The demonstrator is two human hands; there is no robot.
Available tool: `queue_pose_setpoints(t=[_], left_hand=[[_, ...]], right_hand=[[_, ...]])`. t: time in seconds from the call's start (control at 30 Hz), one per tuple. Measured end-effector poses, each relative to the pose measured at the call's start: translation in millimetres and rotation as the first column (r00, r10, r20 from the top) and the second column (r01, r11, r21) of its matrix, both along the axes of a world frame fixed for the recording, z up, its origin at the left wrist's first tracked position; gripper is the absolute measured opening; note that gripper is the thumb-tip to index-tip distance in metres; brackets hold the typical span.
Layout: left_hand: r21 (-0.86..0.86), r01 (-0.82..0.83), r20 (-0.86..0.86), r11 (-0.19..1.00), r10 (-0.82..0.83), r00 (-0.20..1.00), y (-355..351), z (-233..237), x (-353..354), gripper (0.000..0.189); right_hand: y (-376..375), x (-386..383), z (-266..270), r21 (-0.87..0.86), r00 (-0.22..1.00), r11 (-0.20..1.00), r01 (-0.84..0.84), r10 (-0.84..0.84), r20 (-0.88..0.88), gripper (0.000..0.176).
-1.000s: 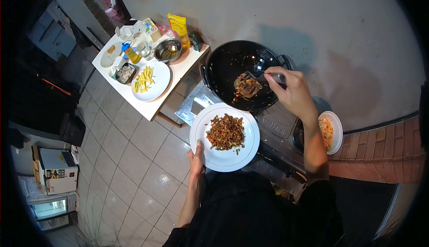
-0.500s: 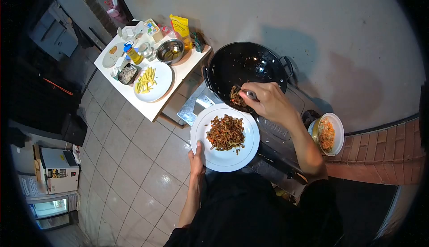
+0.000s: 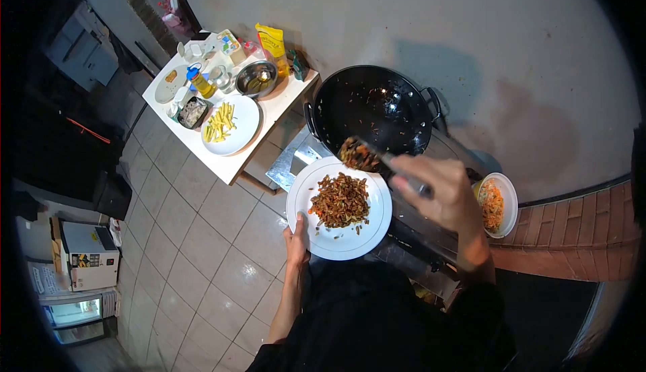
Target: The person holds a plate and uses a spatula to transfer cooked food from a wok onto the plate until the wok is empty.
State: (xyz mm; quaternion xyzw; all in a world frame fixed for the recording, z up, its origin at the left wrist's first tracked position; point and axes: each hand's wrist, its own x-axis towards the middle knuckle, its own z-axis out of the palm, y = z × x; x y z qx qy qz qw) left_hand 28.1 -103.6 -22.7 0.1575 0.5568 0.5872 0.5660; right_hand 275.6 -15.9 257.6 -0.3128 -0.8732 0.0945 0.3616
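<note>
My left hand (image 3: 297,241) grips the left rim of a white plate (image 3: 369,239), its thumb on top. A heap of brown stir-fried pieces with red bits (image 3: 338,200) lies on that plate. My right hand (image 3: 437,187) is closed round the handle of a spatula (image 3: 390,161), slightly blurred. Its loaded end holds more of the same food (image 3: 358,154), above the plate's upper edge and the near rim of the wok. Behind it the black wok (image 3: 370,103) has only scattered scraps and an oily shine.
At the left, a white table (image 3: 219,162) bears a plate of yellow-green sticks (image 3: 232,133), a steel bowl (image 3: 256,79), an oil bottle (image 3: 200,82) and a yellow bag (image 3: 271,41). A bowl of shredded orange food (image 3: 493,204) stands right of the stove.
My right hand has moved right and toward me, lifting the loaded spatula from inside the wok to the plate's edge. My left hand and the plate have barely moved.
</note>
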Motion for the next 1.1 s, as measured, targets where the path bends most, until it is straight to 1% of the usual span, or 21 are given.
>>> queue_pose_setpoints(t=[0.03,0.07,0.13,0.17,0.23,0.27,0.37,0.43,0.47,0.53,0.57,0.63,0.73,0.8,0.87,0.93,1.0,1.07,1.1], left_hand=[[-0.004,0.016,-0.012,1.000,-0.016,1.000,-0.3,-1.8,-0.5,0.041],[-0.002,0.017,-0.012,1.000,-0.017,1.000,-0.6,-2.7,-0.2,0.041],[-0.002,0.010,0.017,1.000,-0.010,1.000,-1.5,0.3,0.9,0.042],[0.000,0.010,0.017,1.000,-0.010,1.000,-2.0,3.3,1.1,0.042],[-0.024,0.013,0.022,1.000,-0.013,1.000,-2.2,8.9,1.0,0.042],[-0.023,0.012,0.021,1.000,-0.012,1.000,-2.8,8.4,1.2,0.042],[0.000,-0.006,0.048,1.000,0.006,0.999,-1.7,8.5,3.3,0.043],[0.012,-0.002,0.042,1.000,0.002,0.999,-1.5,12.3,3.5,0.042],[0.012,-0.006,0.039,1.000,0.005,0.999,-1.7,11.1,2.0,0.042],[-0.013,0.010,0.038,1.000,-0.010,0.999,-2.5,8.4,-0.1,0.043],[-0.017,0.012,0.037,1.000,-0.012,0.999,-4.1,7.5,-0.6,0.043],[-0.059,0.018,0.033,0.998,-0.016,0.999,-2.9,8.7,-1.3,0.043],[-0.045,-0.022,0.040,0.999,0.024,0.999,-1.4,11.0,2.0,0.043],[-0.056,-0.004,0.032,0.998,0.006,0.999,-1.5,5.0,-2.1,0.043],[-0.065,0.023,0.023,0.998,-0.022,0.999,-0.9,0.5,-0.9,0.043],[-0.030,-0.022,0.039,0.999,0.023,0.999,1.6,5.5,3.7,0.042],[-0.024,-0.010,0.027,1.000,0.010,1.000,1.5,5.0,3.6,0.042],[-0.015,0.003,0.020,1.000,-0.002,1.000,1.5,5.2,4.6,0.042],[-0.010,0.012,0.020,1.000,-0.011,1.000,0.9,5.9,4.8,0.042]], right_hand=[[7.4,4.5,-1.4,-0.020,0.998,0.999,0.040,-0.041,-0.043,0.024],[15.9,8.3,-3.6,-0.019,0.998,0.999,0.041,-0.042,-0.043,0.024],[35.3,14.6,-11.2,-0.010,0.970,0.978,0.207,-0.207,-0.125,0.022],[47.2,18.0,-18.4,-0.008,0.971,0.978,0.207,-0.206,-0.125,0.022],[72.8,23.5,-39.9,-0.164,0.935,0.936,0.311,-0.332,-0.127,0.023],[83.5,24.8,-52.7,-0.163,0.935,0.937,0.310,-0.331,-0.128,0.023],[110.2,27.1,-87.2,-0.133,0.950,0.948,0.290,-0.302,-0.083,0.023],[119.4,24.9,-97.6,-0.134,0.978,0.971,0.198,-0.204,-0.036,0.023],[122.0,25.3,-101.4,-0.134,0.979,0.972,0.194,-0.201,-0.038,0.023],[123.4,23.1,-101.4,-0.146,0.997,0.986,0.077,-0.074,0.024,0.023],[120.9,23.0,-101.1,-0.151,0.997,0.985,0.079,-0.076,0.023,0.023],[111.7,20.0,-89.5,-0.209,0.988,0.978,0.014,0.019,0.155,0.024],[96.9,23.7,-81.6,-0.209,0.982,0.978,0.007,0.033,0.184,0.023],[87.7,24.4,-80.6,-0.198,0.986,0.980,0.001,0.032,0.162,0.022],[75.7,20.2,-70.2,-0.223,0.997,0.975,0.004,0.014,0.078,0.021],[68.1,14.0,-60.3,-0.227,0.999,0.974,0.004,0.007,0.047,0.021],[60.8,6.8,-50.8,-0.231,1.000,0.973,0.003,0.000,0.015,0.021],[53.7,0.8,-40.5,-0.167,0.998,0.985,-0.047,0.041,-0.043,0.020],[48.5,-1.3,-35.6,-0.166,0.998,0.985,-0.044,0.037,-0.044,0.020]])
